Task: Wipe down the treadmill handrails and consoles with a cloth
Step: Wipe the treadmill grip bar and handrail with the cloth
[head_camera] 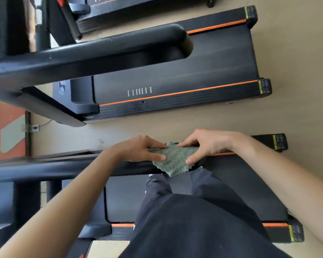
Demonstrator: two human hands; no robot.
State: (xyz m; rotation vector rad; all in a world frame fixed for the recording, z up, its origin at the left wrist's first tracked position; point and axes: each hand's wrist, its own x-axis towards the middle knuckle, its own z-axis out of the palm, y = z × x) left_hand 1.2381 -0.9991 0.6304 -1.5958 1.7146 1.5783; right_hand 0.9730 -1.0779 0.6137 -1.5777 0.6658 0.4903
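A green patterned cloth (175, 159) is draped over the end of a black treadmill handrail (50, 169) that runs in from the left. My left hand (138, 148) pinches the cloth's left edge between thumb and fingers. From the right, my right hand (205, 144) pinches the other edge. The cloth's lower corner hangs below the rail. I stand on this treadmill's belt (237, 185), my dark trousers below the hands.
A second treadmill (175, 77) with orange side stripes lies beyond, its thick black handrail (101, 47) reaching across the upper left. Part of a third shows at the top. A strip of tan floor (138, 125) separates the machines. A wall socket (35, 127) sits at left.
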